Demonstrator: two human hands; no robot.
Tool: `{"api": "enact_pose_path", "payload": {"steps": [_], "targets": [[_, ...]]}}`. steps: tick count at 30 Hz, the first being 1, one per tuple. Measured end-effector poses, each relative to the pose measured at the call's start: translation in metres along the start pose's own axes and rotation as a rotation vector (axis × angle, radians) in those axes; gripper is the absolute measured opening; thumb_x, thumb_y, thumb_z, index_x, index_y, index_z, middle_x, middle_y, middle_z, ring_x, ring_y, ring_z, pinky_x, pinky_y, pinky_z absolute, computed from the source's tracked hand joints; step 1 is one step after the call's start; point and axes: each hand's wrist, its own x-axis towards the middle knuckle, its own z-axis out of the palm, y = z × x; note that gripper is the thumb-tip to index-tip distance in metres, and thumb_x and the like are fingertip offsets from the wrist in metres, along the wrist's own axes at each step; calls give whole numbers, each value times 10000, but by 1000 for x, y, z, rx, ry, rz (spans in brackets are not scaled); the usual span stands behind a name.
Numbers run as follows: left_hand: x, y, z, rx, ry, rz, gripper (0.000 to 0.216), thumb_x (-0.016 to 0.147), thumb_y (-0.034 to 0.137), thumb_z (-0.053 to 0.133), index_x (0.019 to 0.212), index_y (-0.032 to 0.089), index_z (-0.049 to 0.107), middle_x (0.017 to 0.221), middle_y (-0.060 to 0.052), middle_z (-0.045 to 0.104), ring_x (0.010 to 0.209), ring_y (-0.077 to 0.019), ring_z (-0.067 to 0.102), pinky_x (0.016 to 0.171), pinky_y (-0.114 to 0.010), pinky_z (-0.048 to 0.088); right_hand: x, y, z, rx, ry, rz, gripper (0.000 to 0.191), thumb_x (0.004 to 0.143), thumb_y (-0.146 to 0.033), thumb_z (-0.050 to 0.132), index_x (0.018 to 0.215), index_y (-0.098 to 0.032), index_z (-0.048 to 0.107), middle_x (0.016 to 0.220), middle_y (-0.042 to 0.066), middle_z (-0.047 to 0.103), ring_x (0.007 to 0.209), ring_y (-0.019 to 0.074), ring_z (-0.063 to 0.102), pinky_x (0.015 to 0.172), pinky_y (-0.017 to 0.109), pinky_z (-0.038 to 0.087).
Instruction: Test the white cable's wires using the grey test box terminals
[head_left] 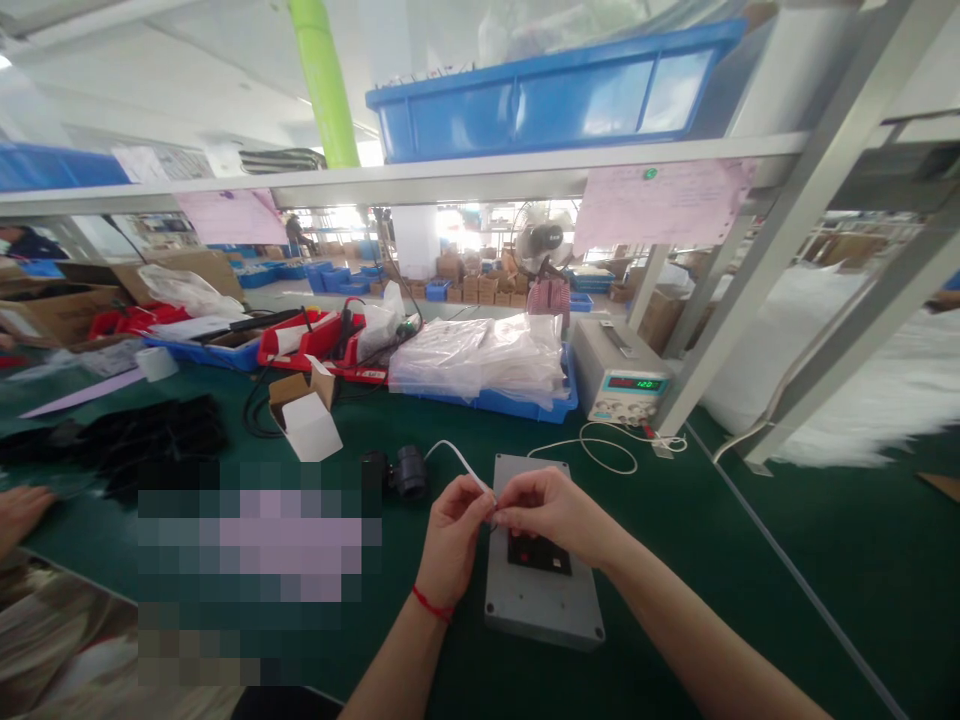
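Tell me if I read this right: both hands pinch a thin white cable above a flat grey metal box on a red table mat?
Not quite: the head view shows the table mat is dark green. Both the left hand and right hand do pinch the thin white cable above the flat grey metal box.

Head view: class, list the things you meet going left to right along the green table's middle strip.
Black trays → open white box → black camera → white cable → power supply.

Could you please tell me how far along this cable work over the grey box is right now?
Looks done: nothing I can confirm. In hand: left hand and right hand pinch the white cable end above the grey box. Left: the cable's end is not yet in the box.
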Motion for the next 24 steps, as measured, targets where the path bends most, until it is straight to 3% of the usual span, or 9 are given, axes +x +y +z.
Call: {"api": "enact_pose_path", "payload": {"steps": [5,11,24], "targets": [[-2,4,2,93,-98,-17,336,879,412,716,701,158,588,731,7,519,730,-133,475,699,-251,415,0,-3,-4,114,68,-52,470,672,-564,888,787,-138,726,702,29,694,618,140,588,609,261,474],[-3,5,2,57,-196,-41,257,910,324,685,728,151,632,774,0,540,767,-130,491,748,-248,419,3,-1,-7,262,77,-39,454,637,-511,933,785,-132,732,687,41,706,599,131,607,610,248,481],[-3,3,-3,-54,-209,-81,112,815,226,762,749,154,706,793,-9,601,806,-142,561,784,-250,465,4,0,-7,218,62,-79,421,669,-504,917,776,-142,729,675,19,698,589,117,588,590,229,462]]}}
